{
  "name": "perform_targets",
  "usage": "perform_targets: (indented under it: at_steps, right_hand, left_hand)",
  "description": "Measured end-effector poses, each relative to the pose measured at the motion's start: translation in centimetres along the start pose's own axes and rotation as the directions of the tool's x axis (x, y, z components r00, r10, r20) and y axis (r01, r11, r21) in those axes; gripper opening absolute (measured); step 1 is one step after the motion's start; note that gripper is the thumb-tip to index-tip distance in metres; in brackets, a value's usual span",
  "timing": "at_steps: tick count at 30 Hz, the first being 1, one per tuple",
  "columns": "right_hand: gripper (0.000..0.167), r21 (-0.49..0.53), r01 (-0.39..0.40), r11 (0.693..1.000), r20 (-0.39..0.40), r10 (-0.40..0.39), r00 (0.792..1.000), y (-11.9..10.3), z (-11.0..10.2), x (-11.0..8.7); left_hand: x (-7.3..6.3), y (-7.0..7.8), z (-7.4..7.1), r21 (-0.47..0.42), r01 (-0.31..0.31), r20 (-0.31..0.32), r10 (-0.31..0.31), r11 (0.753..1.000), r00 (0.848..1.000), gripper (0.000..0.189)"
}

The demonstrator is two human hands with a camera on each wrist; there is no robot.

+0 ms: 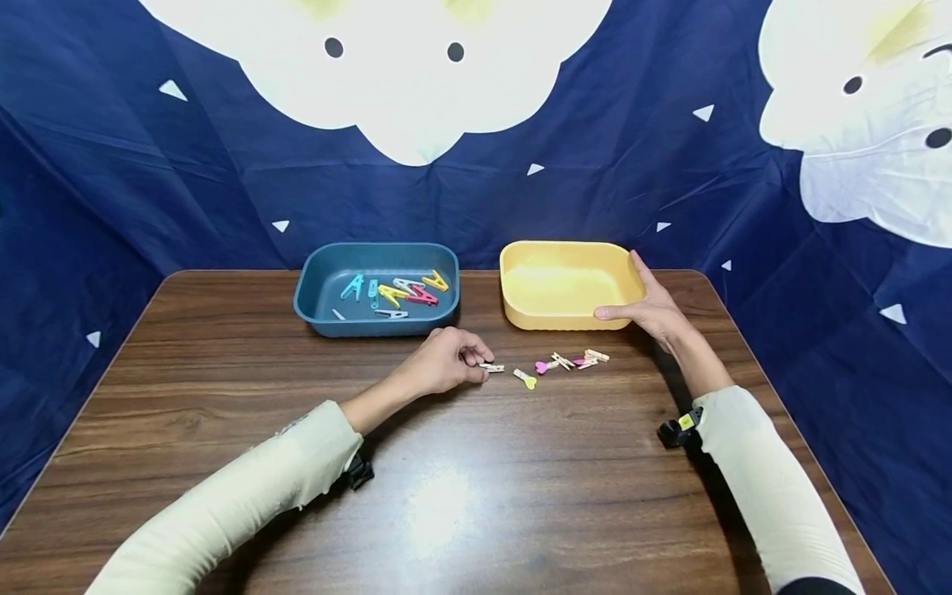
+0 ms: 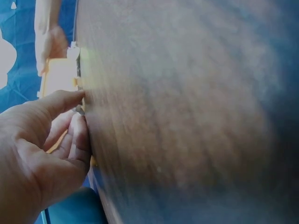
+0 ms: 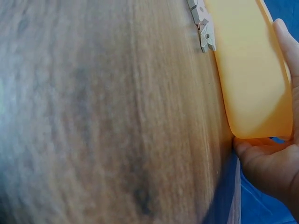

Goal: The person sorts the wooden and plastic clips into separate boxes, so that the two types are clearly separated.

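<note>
The left hand pinches a small wooden peg near the counter's middle, beside the loose pegs; a firm hold and straight lift should suit so slight a piece. Toward the far edge, the right hand clasps the yellow tray round its near right corner, best kept steady.

The bin is yellow; the table wood-grained brown; the backdrop navy-and-white.

Cream sleeves meet small black wrist devices.
</note>
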State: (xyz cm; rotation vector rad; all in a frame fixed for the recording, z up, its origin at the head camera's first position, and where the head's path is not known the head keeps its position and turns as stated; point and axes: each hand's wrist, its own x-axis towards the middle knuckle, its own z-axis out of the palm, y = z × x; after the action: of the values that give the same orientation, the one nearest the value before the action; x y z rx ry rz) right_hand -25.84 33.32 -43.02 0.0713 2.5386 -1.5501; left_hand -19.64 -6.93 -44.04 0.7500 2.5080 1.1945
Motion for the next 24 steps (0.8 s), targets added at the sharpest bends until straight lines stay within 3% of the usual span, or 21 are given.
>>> perform_targets:
  at_steps: [2,4,7,9,11,17,24]
  right_hand:
    - [0.145,-0.003,-0.001,1.0,-0.001,0.001,1.0,0.0,0.0,0.0]
    - [0.146,-0.002,-0.002,1.0,-0.002,0.002,1.0,-0.1,0.1,0.0]
    - [0.146,0.0,-0.006,1.0,-0.002,0.006,1.0,-0.1,0.1,0.0]
    - [0.146,0.007,-0.008,1.0,-0.003,0.008,1.0,0.0,0.1,0.0]
    - [0.146,0.018,-0.006,1.0,-0.004,0.006,1.0,0.0,0.1,0.0]
    - [0.147,0.046,-0.003,0.999,-0.009,0.003,1.0,0.1,0.3,0.2]
    - [0.147,0.069,0.0,0.998,-0.019,0.001,1.0,0.1,0.3,0.0]
  left_hand:
    - [0.1,0.0,0.0,0.005,0.006,0.007,-0.006,1.0,1.0,0.014]
    - [0.6,-1.3,0.3,0.0,-0.016,0.007,0.016,1.0,1.0,0.01]
    - [0.6,-1.3,0.4,0.004,-0.021,0.009,0.021,1.0,1.0,0.009]
    - [0.6,-1.2,0.5,-0.003,-0.022,0.005,0.022,1.0,1.0,0.008]
    - [0.0,0.2,0.1,0.001,0.003,0.006,-0.003,1.0,1.0,0.009]
    - [-0.1,-0.5,0.2,-0.014,-0.014,-0.008,0.013,1.0,1.0,0.007]
    - [-0.4,1.0,-0.2,-0.072,0.056,-0.036,-0.058,0.996,0.998,0.009]
